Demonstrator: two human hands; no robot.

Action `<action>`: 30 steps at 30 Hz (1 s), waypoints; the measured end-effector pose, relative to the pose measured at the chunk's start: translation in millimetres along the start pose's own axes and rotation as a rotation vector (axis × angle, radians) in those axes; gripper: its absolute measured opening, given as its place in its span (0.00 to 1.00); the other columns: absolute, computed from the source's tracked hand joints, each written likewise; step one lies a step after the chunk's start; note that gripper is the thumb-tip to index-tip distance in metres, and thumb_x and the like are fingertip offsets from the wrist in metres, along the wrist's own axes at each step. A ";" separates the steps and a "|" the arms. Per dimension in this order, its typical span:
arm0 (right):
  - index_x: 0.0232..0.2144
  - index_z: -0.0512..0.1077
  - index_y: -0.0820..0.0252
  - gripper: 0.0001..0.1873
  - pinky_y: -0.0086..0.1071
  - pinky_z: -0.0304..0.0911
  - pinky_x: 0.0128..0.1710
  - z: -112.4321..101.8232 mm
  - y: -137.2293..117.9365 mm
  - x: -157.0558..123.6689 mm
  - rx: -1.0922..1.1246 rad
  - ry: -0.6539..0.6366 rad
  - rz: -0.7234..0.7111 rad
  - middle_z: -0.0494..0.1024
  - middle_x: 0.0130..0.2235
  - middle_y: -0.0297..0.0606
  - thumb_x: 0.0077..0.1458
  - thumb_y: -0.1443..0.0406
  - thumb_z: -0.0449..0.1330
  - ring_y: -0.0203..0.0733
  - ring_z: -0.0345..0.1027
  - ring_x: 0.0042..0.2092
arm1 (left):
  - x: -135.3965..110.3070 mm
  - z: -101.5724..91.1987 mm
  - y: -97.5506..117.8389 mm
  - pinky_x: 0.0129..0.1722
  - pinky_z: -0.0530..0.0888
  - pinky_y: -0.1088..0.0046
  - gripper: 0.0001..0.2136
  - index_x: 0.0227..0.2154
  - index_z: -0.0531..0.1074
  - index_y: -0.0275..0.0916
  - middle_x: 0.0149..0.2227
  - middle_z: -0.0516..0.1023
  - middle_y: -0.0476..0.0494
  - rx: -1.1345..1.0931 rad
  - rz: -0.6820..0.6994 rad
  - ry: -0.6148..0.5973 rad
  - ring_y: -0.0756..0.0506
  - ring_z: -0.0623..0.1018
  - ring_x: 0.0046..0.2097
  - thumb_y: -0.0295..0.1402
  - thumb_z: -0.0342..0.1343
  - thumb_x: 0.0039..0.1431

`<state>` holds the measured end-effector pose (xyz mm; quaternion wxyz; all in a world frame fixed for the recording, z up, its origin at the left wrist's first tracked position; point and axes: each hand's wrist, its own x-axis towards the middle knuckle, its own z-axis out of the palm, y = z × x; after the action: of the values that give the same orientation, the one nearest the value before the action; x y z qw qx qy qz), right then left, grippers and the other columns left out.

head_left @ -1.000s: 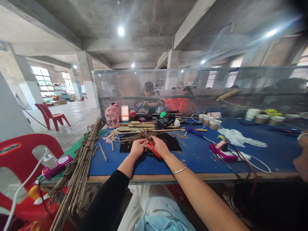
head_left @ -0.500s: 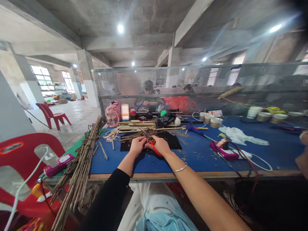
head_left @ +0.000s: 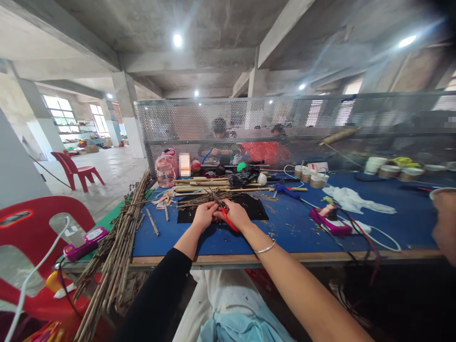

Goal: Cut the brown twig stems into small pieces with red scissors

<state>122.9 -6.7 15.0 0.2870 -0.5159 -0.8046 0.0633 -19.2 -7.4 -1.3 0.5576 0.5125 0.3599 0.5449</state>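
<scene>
My right hand point(head_left: 235, 214) is closed around red-handled scissors point(head_left: 230, 221), whose blades point up and to the left. Close against it, my left hand point(head_left: 204, 214) has its fingers pinched together beside the blades; whatever they hold is too small and hidden to make out. Both hands are over a black mat point(head_left: 254, 208) on the blue tabletop point(head_left: 285, 237). Just beyond the fingers, a pile of thin brown twigs point(head_left: 190, 201) lies on that mat.
A long bundle of dry stalks point(head_left: 117, 251) hangs over the table's left edge. Cut sticks point(head_left: 203, 189) lie at the back, before a perforated metal screen point(head_left: 199, 118). Rightward are a blue glue gun point(head_left: 285, 190), a purple power strip point(head_left: 329, 225), white plastic point(head_left: 352, 202) and another person's arm point(head_left: 445, 228).
My hands and the scissors stay almost in place. At the right edge, the other person's arm has shifted, and a pale round rim shows beside it. The view has tilted very slightly.
</scene>
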 end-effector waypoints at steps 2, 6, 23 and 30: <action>0.45 0.66 0.54 0.27 0.28 0.58 0.34 -1.0 0.1 -0.4 -0.019 -0.009 0.016 0.76 0.37 0.40 0.46 0.46 0.57 0.44 0.70 0.40 | 0.5 -0.5 -0.3 0.19 0.62 0.78 0.14 0.29 0.74 0.32 0.20 0.71 0.49 0.019 0.006 0.019 0.56 0.62 0.18 0.40 0.59 0.44; 0.44 0.68 0.52 0.27 0.27 0.58 0.32 -1.9 0.9 -1.1 -0.057 -0.023 0.045 0.77 0.35 0.39 0.45 0.45 0.56 0.43 0.71 0.39 | 1.2 -0.9 -0.2 0.19 0.63 0.78 0.14 0.30 0.74 0.32 0.22 0.73 0.47 0.061 0.002 0.070 0.55 0.64 0.18 0.40 0.58 0.45; 0.42 0.66 0.60 0.30 0.31 0.58 0.40 -1.8 -4.7 -1.6 -0.062 0.024 -0.070 0.74 0.41 0.43 0.44 0.45 0.58 0.44 0.67 0.45 | 0.0 -0.8 1.6 0.19 0.64 0.79 0.11 0.29 0.72 0.34 0.24 0.74 0.46 0.087 0.035 0.090 0.53 0.69 0.21 0.38 0.56 0.48; 0.43 0.66 0.57 0.27 0.29 0.58 0.36 -0.2 -3.4 -2.2 -0.020 0.009 -0.034 0.75 0.38 0.41 0.46 0.46 0.56 0.43 0.69 0.41 | -2.4 3.1 3.5 0.19 0.63 0.79 0.13 0.26 0.71 0.34 0.22 0.72 0.48 0.035 0.005 0.056 0.55 0.65 0.18 0.41 0.57 0.46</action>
<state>121.0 -10.3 15.6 0.2864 -0.5052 -0.8127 0.0480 -17.3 -10.7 2.3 0.5368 0.5077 0.3836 0.5540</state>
